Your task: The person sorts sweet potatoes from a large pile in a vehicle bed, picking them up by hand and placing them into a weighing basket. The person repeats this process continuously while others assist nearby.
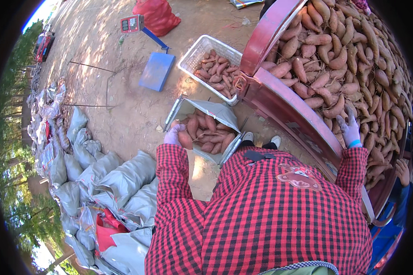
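My left hand (174,135), in a pale glove, holds a sweet potato (185,139) at the left edge of an open woven sack (223,115). The sack hangs open on a metal frame, with many sweet potatoes (206,129) inside. My right hand (350,130), also gloved, rests with fingers spread on the large heap of sweet potatoes (330,86) in a red metal truck bed (296,99). It touches the heap; no sweet potato is seen gripped in it.
A white plastic crate (202,79) of sweet potatoes stands beyond the sack, near a blue platform scale (157,71) and a red mesh sack (160,17). Filled woven sacks (124,175) lie at left. Another person's hand (402,172) is at the bed's far right.
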The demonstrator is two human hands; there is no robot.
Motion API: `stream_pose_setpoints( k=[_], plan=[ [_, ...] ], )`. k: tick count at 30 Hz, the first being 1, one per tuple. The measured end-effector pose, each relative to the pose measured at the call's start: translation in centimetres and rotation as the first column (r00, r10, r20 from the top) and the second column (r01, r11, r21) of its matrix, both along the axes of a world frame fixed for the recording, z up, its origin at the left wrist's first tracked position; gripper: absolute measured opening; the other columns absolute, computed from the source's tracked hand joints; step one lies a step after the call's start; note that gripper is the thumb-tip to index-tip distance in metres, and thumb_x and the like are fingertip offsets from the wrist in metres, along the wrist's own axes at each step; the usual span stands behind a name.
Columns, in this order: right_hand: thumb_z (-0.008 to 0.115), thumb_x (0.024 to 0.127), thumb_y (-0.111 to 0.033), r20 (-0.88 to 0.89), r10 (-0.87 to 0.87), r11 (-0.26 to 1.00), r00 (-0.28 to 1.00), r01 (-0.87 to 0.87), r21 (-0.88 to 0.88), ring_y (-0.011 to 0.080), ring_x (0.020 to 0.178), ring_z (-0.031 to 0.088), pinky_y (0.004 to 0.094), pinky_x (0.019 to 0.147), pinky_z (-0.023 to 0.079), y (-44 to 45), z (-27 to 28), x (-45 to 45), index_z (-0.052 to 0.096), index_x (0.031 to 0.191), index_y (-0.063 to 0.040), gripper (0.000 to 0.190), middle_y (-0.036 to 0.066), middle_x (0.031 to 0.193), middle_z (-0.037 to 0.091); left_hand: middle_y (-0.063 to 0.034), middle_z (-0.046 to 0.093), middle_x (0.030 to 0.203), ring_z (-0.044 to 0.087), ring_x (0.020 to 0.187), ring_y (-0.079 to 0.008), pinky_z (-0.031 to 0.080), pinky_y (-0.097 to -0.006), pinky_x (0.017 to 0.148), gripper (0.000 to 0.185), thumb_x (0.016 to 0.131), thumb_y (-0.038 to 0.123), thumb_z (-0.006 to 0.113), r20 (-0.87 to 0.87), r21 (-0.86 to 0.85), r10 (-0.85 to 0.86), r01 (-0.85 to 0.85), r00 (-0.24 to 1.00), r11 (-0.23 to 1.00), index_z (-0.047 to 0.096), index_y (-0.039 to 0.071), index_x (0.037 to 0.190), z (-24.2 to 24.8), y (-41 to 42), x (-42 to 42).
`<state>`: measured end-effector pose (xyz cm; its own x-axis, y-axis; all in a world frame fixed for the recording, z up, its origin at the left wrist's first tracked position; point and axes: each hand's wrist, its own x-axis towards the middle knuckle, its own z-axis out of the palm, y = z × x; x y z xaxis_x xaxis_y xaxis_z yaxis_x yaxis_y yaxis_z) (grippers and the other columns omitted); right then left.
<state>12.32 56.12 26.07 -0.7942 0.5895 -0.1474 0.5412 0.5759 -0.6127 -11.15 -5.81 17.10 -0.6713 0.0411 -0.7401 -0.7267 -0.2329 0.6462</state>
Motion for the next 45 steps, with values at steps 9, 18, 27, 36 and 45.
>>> stream_pose_setpoints(
  k=[9, 18, 27, 36, 45],
  plan=[
    [0.065, 0.094, -0.027, -0.096, -0.094, 0.995, 0.991, 0.096, 0.015, 0.0285, 0.125, 0.054, 0.0382, 0.101, 0.045, -2.5, 4.2, 1.0, 0.047, 0.142, -0.007, 0.055, 0.015, 0.136, 0.056, -0.0068, 0.061, 0.069, 0.052, 0.048, -0.0143, 0.042, -0.0298, 0.043, 0.031, 0.089, 0.032, 0.073, 0.026, -0.48, -0.179, 0.169, 0.984, 0.861, 0.062, 0.002, 0.09, -4.0, 5.9, -1.1],
    [0.062, 0.094, -0.012, -0.046, -0.689, 0.721, 0.723, 0.691, 0.055, 0.0169, 0.089, 0.066, 0.0321, 0.082, 0.053, 7.9, 4.1, 24.6, 0.063, 0.12, -0.001, 0.029, 0.011, 0.097, 0.071, -0.0129, 0.066, 0.08, 0.061, 0.075, -0.0198, 0.049, -0.0338, 0.069, 0.021, 0.092, 0.013, 0.06, -0.87, -0.25, -0.45, 0.608, 0.2, 0.754, 0.06, 0.0, 0.075, 16.0, 26.7, 4.5],
    [0.075, 0.084, -0.031, 0.311, -0.833, 0.458, 0.458, 0.886, -0.077, 0.0262, 0.089, 0.066, 0.0368, 0.078, 0.053, 22.4, -5.0, 32.2, 0.057, 0.131, -0.004, 0.057, 0.015, 0.105, 0.068, -0.0064, 0.068, 0.097, 0.063, 0.084, -0.0133, 0.05, -0.0264, 0.077, 0.009, 0.092, 0.007, 0.067, -0.729, -0.226, -0.685, 0.946, -0.007, 0.23, 0.069, -0.001, 0.097, 18.0, 48.1, 9.3],
    [0.071, 0.089, -0.037, -0.142, -0.697, 0.57, 0.703, 0.421, -0.706, 0.0216, 0.103, 0.063, 0.0364, 0.092, 0.05, 17.2, 3.6, 23.7, 0.056, 0.132, 0.0, 0.059, 0.009, 0.114, 0.067, -0.0102, 0.069, 0.105, 0.069, 0.089, -0.0209, 0.056, -0.0363, 0.083, 0.027, 0.097, 0.023, 0.064, -0.427, 0.332, -0.794, 0.891, 0.433, 0.308, 0.063, 0.002, 0.114, 12.5, 51.3, 8.7],
    [0.075, 0.083, -0.042, 0.224, -0.596, 0.775, 0.771, 0.625, -0.092, 0.0319, 0.116, 0.06, 0.0391, 0.1, 0.047, 19.4, 2.0, 18.6, 0.054, 0.134, -0.003, 0.068, 0.018, 0.125, 0.062, -0.0189, 0.063, 0.107, 0.064, 0.099, -0.0338, 0.053, -0.0508, 0.093, 0.057, 0.082, 0.033, 0.077, -0.159, 0.661, -0.919, 0.73, 0.36, 0.172, 0.051, 0.004, 0.124, 13.6, 53.7, 13.0]
  ],
)
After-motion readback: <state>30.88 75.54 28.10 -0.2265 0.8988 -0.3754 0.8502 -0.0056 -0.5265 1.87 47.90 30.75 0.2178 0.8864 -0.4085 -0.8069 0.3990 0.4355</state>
